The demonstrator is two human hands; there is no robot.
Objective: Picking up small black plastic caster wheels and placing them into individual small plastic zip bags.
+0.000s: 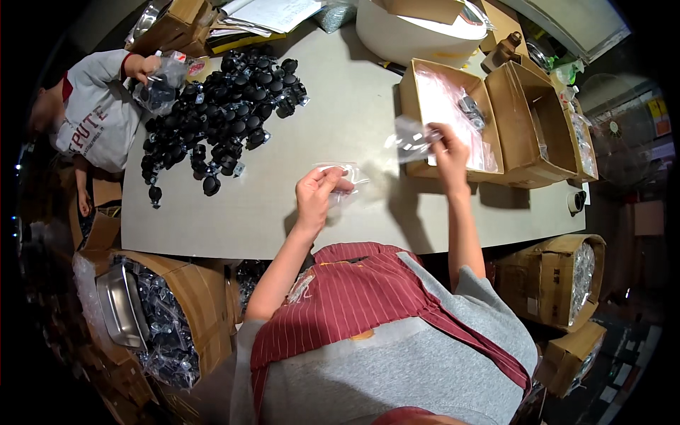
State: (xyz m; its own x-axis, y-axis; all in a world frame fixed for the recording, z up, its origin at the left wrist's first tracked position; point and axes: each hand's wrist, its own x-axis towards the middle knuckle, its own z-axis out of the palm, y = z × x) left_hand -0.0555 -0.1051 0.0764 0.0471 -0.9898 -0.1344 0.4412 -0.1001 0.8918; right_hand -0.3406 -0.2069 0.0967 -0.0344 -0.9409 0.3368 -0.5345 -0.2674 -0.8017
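Observation:
My left hand [315,198] is closed in a pinch on a clear plastic bag [358,176] above the front middle of the table. Its fingertips show through or against the film, and I cannot tell whether anything lies inside. To the right, my right hand [451,157] pinches another clear bag [409,144], which hangs out to the left of the fingers beside an open cardboard box [409,88]. That box holds pinkish clear bags [443,95] and a few dark, metal-fitted pieces [470,112]. A heap of black casters [230,106] with metal fittings covers the table's left part.
At the left, a co-worker [106,106] holds a clear bag [164,86] beside the heap. A second cardboard box [528,127] adjoins the first. A white tub [418,35] and papers [273,14] stand at the back. Boxes of bagged parts [191,304] flank me below the grey table [347,92].

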